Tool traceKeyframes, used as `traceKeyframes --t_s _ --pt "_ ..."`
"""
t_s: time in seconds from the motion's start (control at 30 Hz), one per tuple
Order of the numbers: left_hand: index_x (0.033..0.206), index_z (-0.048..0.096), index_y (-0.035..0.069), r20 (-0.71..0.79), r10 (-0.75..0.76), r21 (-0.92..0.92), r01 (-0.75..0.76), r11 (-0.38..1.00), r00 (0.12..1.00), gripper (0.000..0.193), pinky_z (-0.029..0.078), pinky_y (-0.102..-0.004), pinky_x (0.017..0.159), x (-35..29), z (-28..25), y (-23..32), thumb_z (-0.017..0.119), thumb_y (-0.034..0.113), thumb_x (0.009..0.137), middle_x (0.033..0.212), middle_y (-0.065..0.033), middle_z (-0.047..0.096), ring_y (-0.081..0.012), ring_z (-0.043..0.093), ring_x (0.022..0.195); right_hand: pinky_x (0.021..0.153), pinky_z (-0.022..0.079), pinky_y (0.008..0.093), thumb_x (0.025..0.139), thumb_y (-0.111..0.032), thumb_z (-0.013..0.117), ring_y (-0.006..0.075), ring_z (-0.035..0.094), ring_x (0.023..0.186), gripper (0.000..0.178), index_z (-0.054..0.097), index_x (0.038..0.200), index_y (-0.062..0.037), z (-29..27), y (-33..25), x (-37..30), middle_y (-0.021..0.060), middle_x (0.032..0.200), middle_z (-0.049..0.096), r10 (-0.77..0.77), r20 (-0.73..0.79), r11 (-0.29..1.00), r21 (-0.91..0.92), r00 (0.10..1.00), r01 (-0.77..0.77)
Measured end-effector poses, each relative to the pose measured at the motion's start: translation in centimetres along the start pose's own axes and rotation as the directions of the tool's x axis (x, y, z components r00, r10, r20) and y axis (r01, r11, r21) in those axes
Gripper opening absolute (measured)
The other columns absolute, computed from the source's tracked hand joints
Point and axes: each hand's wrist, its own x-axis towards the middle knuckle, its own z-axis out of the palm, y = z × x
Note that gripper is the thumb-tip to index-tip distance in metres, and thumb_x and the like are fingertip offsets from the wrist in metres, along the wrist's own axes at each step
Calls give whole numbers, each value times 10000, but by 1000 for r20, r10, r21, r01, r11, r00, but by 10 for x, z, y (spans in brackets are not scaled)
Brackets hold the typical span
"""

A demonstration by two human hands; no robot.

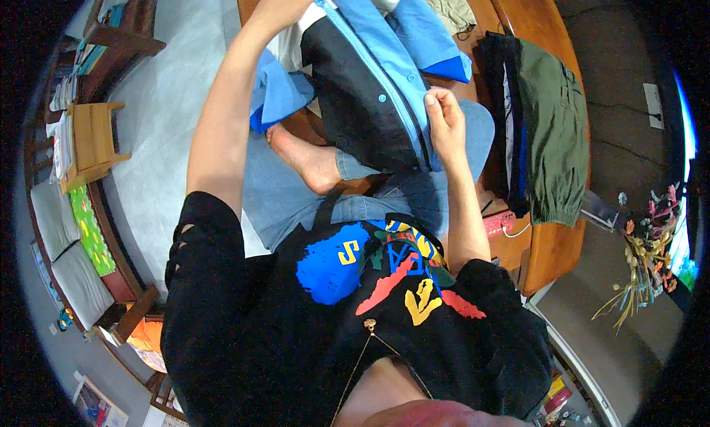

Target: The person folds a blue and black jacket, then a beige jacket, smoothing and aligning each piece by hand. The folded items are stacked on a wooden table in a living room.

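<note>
Across my lap and the wooden surface lies a jacket [370, 94] in light blue, black and white, with a light-blue zip and snap buttons down its front edge. Its sleeves, with darker blue cuffs, spread to both sides. My left hand [290, 4] holds the jacket near the upper end of the zip; its fingertips are partly cut off by the picture's top edge. Lower down, my right hand [447, 127] pinches the light-blue front edge between thumb and fingers, just beside a snap. The front edge runs in a slant between both hands.
Folded dark and olive-green trousers [551, 131] lie on the wooden surface [543, 20] to the right. A beige garment [447, 9] is at the far side. My bare foot [307, 160] rests beside the jacket. Dried flowers [643, 257] stand right; a wooden stool [95, 142] stands left.
</note>
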Motion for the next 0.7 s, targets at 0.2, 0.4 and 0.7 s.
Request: traceKeyframes --t_s 0.2,0.4,0.7 --pt "1242 678 51 -82 -314 -608 202 768 946 377 524 -274 906 -51 65 -37 626 363 1038 1109 -19 732 -102 672 971 643 480 329 963 -306 721 143 610 689 283 685 961 -25 -38 -4 6 69 726 655 93 100 868 -495 991 -32" --pt "1203 682 -1 -212 -233 -683 27 730 949 426 488 -269 932 -72 64 -17 571 384 1057 1079 -46 728 -112 648 1013 742 539 329 945 -124 703 204 689 817 103 703 1007 -41 25 -54 14 107 941 718 -288 -166 867 -463 943 183" --pt "953 664 -39 -219 51 -160 -88 983 974 467 480 -370 740 -85 41 42 546 401 1055 802 -151 674 -195 597 755 602 527 403 891 -333 769 288 681 690 290 669 939 -65 114 -150 36 117 779 678 -437 206 667 -578 875 470"
